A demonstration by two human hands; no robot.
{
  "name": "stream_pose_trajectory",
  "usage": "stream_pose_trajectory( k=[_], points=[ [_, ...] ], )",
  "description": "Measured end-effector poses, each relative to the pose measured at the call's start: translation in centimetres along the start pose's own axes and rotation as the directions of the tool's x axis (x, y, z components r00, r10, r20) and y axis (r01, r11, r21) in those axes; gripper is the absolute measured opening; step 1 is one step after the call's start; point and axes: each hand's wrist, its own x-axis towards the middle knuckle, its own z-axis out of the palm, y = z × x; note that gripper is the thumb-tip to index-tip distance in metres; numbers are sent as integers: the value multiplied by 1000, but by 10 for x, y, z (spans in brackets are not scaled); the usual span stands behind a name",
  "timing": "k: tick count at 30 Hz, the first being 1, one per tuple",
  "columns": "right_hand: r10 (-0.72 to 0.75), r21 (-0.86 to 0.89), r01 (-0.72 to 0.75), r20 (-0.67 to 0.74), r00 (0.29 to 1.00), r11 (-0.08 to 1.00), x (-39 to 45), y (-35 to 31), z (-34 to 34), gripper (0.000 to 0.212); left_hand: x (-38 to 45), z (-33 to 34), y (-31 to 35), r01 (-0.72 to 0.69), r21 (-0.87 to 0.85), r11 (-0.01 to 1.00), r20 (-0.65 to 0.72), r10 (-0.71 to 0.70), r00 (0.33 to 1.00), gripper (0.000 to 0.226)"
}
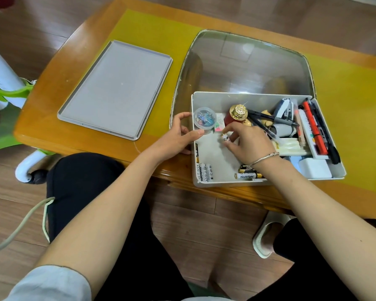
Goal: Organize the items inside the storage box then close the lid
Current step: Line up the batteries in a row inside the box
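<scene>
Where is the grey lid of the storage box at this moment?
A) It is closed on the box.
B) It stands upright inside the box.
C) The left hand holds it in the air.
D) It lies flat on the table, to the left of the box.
D: the grey lid lies flat on the table, left of the open storage box.

Wooden table (78,68) with yellow mat (152,29), wood-plank floor (204,216)
</scene>
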Motion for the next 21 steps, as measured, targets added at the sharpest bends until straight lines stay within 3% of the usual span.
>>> stream_pose_trajectory(
  k=[4, 9, 21],
  points=[
    [86, 188, -133, 241, 967, 973, -3, -9, -3, 16, 0, 0, 0, 2, 2, 1000, -10, -2, 1000, 67],
    [122, 210, -296, 586, 801, 932, -9, -14, -4, 21, 1, 0, 0, -1, 14, 1000, -13, 1, 1000, 67],
    [-12, 256, -209, 660, 751, 944, -7, -10, -5, 31, 2, 0, -2, 12, -4, 1000, 8, -11, 1000, 70]
  ],
)
